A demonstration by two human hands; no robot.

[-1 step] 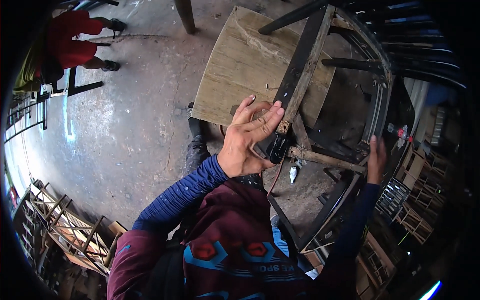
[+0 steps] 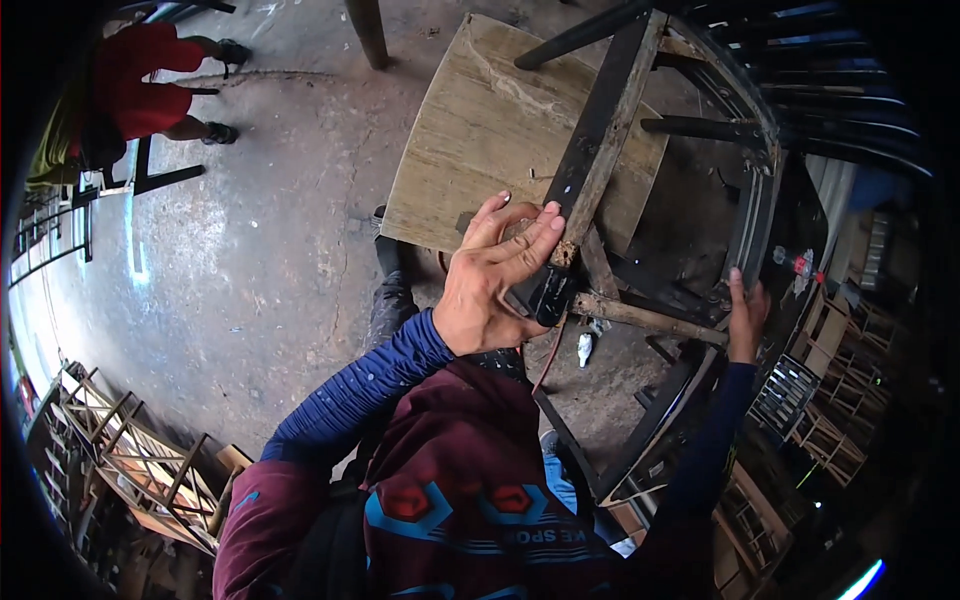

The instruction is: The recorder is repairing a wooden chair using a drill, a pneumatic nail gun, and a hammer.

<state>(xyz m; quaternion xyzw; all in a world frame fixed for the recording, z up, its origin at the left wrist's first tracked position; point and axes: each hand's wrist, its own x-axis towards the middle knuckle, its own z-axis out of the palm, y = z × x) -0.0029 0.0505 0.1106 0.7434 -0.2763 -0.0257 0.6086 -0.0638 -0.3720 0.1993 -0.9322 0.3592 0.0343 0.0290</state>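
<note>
A dark-painted wooden chair frame (image 2: pixel 603 150) with bare, worn edges stands tilted in front of me. My left hand (image 2: pixel 490 275) holds its near left corner, fingers laid along the rail and thumb tucked by the black end. At the frame's right corner is my right hand (image 2: pixel 745 318), its fingers extended and apart beside the wood; whether it touches is hard to tell. Beneath the frame lies a light brown wooden board (image 2: pixel 480 130) with a curved edge.
A small white bottle (image 2: pixel 585 349) and a thin red cord (image 2: pixel 549 365) lie on the floor near me. A clear plastic bottle with a red cap (image 2: pixel 800 264) is at right. Wooden frames (image 2: pixel 150 460) are stacked lower left. A person in red shorts (image 2: pixel 150 75) is upper left.
My right hand has shifted slightly left, and its fingers show more spread. My left hand and the chair frame stay almost the same.
</note>
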